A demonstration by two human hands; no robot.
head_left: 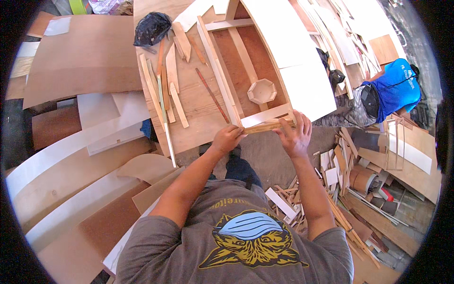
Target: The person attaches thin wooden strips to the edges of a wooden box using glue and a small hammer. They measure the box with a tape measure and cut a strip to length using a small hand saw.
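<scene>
A long wooden frame [218,71] with a reddish-brown inner panel lies on the workbench, its right rail curved. Across its near end runs a short wooden strip [264,127]. My left hand [228,139] is closed on the strip's left end at the frame's corner. At the other end, my right hand [294,134] grips the strip with the thumb on it and the fingers by the right corner. Inside the frame sits a small octagonal wooden piece [262,91], beside a lengthwise slat [242,54].
Loose wood strips [174,102], a thin reddish stick [211,94] and a black plastic bag [152,28] lie left on the plywood bench top [194,132]. White sheets [302,61] lie right. A person in blue [395,87] bends beyond. Offcuts [340,165] litter the floor.
</scene>
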